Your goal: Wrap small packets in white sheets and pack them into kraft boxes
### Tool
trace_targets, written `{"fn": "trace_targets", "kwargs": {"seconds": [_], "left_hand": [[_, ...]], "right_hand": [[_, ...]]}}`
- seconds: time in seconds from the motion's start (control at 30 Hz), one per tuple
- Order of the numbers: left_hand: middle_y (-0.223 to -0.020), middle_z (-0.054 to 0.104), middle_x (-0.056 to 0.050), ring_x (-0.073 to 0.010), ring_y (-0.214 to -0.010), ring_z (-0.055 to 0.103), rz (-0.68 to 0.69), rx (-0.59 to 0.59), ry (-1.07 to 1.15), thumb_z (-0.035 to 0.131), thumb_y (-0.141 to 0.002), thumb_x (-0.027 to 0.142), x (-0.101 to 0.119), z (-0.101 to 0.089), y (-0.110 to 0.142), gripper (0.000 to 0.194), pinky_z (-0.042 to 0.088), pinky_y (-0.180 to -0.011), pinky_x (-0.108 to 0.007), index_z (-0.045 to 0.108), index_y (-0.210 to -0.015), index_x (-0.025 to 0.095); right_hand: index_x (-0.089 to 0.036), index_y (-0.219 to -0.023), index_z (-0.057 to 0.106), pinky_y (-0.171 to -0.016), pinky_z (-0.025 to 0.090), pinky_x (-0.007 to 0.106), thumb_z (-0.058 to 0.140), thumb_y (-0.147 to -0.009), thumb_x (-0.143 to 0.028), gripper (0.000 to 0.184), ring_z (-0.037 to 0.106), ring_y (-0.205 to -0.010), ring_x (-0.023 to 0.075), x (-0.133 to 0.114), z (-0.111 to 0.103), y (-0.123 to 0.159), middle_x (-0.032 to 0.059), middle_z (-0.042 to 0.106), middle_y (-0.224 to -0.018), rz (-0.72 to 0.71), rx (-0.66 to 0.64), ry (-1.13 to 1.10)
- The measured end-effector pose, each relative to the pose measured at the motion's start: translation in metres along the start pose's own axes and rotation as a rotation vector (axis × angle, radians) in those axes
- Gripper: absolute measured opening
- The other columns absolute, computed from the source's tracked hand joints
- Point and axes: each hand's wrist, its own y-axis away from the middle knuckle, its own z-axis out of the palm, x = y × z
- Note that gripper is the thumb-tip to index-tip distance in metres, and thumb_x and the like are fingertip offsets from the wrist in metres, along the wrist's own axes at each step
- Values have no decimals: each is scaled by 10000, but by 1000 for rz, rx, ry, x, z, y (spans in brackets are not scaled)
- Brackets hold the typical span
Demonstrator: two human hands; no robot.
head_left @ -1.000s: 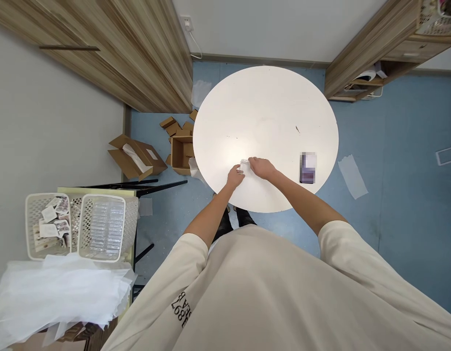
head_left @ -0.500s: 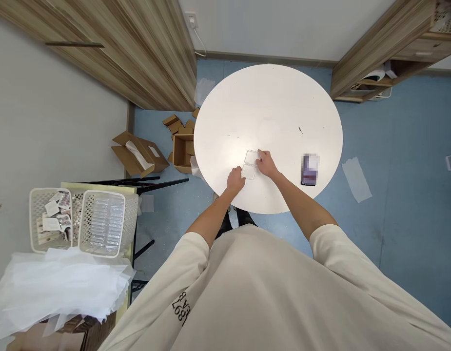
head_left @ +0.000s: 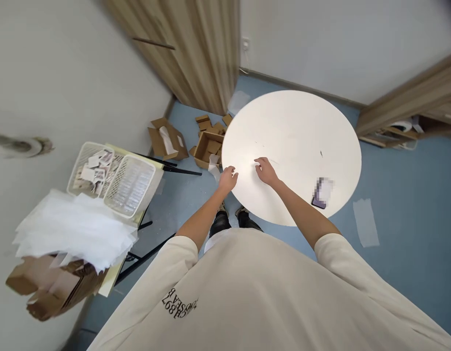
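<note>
My left hand (head_left: 228, 179) hovers at the near left edge of the round white table (head_left: 302, 122). Its fingers are apart and slightly curled, with nothing seen in them. My right hand (head_left: 266, 171) reaches over the left part of the tabletop, thumb and forefinger apart, and no held object shows. A faint line lies on the white surface just beyond that hand; I cannot make out whether it belongs to the clear plastic case seen earlier. A dark-edged, pixelated phone-like object (head_left: 322, 193) lies at the right of the table.
On the left side table, one white basket (head_left: 72, 170) holds cards and another white basket (head_left: 152, 192) holds clear plastic cases. White sheets (head_left: 75, 224) and folded cardboard (head_left: 55, 285) lie nearer. Open cartons (head_left: 206, 152) stand on the floor between this and the round table.
The view has swung left. Both hands have come off the open clear plastic case and moved apart, the left one toward the table's edge. The case no longer shows distinctly.
</note>
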Motion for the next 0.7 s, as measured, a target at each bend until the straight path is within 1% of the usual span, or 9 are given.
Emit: {"fn": "trace_targets", "kwargs": {"seconds": [0.1,0.2,0.33,0.43,0.53,0.7], "left_hand": [[-1283,652,-122,-245,-1057,671,-23,123,45,568,-1001,284,-20,-48,18,267,547,-913,-386,605,-1259,227],[-1255,661,-129,-256,-1079,674,-35,265,89,573,-999,289,-48,-95,38,249,547,-927,-396,618,-1234,223],[-1195,680,-128,-244,-1048,686,-54,450,127,591,-974,237,-97,-156,64,235,539,-961,-396,631,-1204,212],[-1183,687,-122,-236,-1015,693,-75,568,154,586,-960,216,-138,-199,80,242,538,-976,-405,633,-1198,206],[-1190,689,-113,-238,-1023,693,-100,633,187,576,-947,199,-181,-239,93,257,542,-983,-409,631,-1197,209],[-1238,675,-123,-258,-1151,657,-156,684,189,556,-919,144,-248,-306,106,312,505,-1061,-418,632,-1215,207]], "right_hand": [[-235,-1320,649,-964,556,468,429,-991,-319,405,663,-1001,246,-52,25,-21,124,571,-1374,-105,-93,5],[-232,-1280,673,-981,550,448,438,-988,-313,383,664,-994,238,-106,58,-43,117,598,-1337,-212,-174,21],[-235,-1237,698,-993,547,435,468,-978,-308,354,664,-1005,238,-175,115,-64,108,629,-1293,-352,-260,53],[-242,-1224,706,-984,547,416,469,-986,-309,343,668,-1008,231,-225,160,-72,95,649,-1264,-428,-322,79],[-235,-1208,715,-975,542,401,473,-985,-295,335,670,-1006,226,-274,206,-75,92,669,-1223,-481,-369,103],[-232,-1192,730,-993,530,402,490,-977,-280,325,674,-1004,227,-356,286,-88,96,685,-1227,-513,-434,153]]}}
